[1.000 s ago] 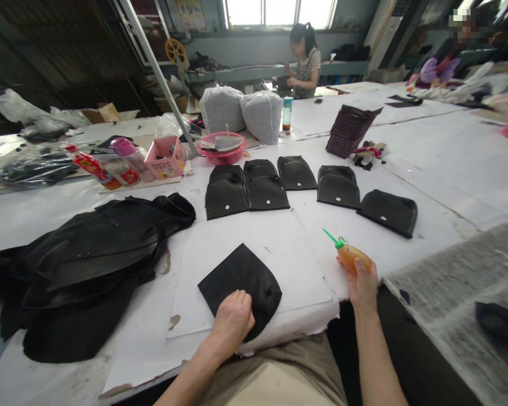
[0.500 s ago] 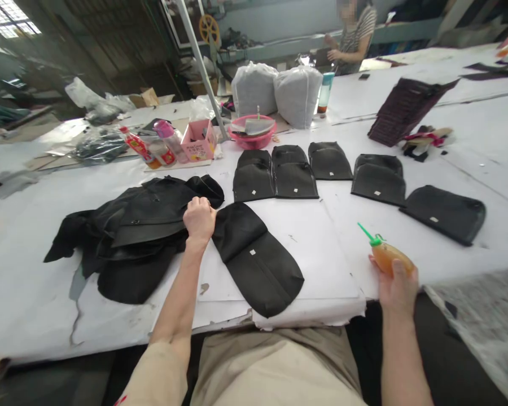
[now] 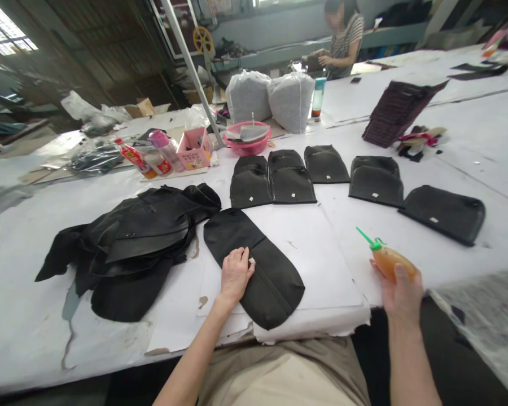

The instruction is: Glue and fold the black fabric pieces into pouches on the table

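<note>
A long black fabric piece point(image 3: 275, 285) with rounded ends lies flat and slanted before me, bearing a small white tag point(image 3: 252, 260). On its left edge rests my left hand point(image 3: 236, 274), fingers together and lying on the material beside the tag. My right hand point(image 3: 400, 287) is wrapped round a soft bottle of amber liquid point(image 3: 393, 262), whose thin green nozzle point(image 3: 366, 237) points up and left. A heap of black pieces point(image 3: 144, 231) is to the left. Several folded black pieces point(image 3: 292, 183) with white tags lie in an arc behind.
Bottles point(image 3: 135, 158), a pink box point(image 3: 195, 149) and a pink basin point(image 3: 248, 141) stand at the back left, by a slanted metal pole point(image 3: 190, 67). Two grey-white bundles point(image 3: 290, 101) sit behind. A dark purple stack point(image 3: 400, 113) leans at right. Another person point(image 3: 347, 42) stands across the table.
My left hand has left the far end of the black piece and moved nearer, onto its middle by the tag. The far end now lies flat. My right hand still holds the bottle.
</note>
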Demonstrator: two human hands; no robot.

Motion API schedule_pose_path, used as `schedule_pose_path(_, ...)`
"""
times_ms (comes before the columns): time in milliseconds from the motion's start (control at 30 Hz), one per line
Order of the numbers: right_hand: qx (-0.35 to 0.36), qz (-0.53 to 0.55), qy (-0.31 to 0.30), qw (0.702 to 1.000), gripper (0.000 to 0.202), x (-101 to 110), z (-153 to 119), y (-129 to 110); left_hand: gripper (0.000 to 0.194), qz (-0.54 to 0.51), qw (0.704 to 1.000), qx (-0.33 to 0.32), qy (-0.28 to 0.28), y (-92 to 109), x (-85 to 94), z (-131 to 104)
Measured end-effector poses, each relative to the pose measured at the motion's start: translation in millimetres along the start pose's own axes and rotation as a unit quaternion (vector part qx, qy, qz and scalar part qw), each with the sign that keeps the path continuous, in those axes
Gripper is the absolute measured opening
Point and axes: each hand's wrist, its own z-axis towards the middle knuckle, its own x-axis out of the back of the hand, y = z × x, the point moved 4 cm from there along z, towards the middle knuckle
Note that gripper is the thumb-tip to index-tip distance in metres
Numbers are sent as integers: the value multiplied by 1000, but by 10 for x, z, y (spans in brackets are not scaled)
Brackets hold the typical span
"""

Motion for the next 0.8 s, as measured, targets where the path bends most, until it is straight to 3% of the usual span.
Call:
schedule_pose_path(167,-1,7,7,1000,59,-20,-15,-25,15,55,998,-2,-14,-37,-54,169)
schedule_pose_path(267,-9,10,1,1000,58,-15,-17,-21,18,83,996,-7,-12,-36,-98,255)
schedule_pose_path(367,-13,18,-1,1000,58,2,-13,-7,21,49,998,-11,30,-61,-47,275)
schedule_pose_path(467,-11,22,-2,1000,59,14,-7,2,19,-66,993,0,93,-100,220,210)
schedule_pose_path(600,-10,24,-6,1000,60,15,0,7,8,-258,956,-6,141,-61,839,150)
schedule_pose_path(700,-8,23,-7,1000,59,11,-3,5,10,-369,927,-8,71,26,1052,309)
schedule_pose_path(800,1,17,-4,1000,58,10,-14,-1,11,-383,922,-43,-20,126,820,600)
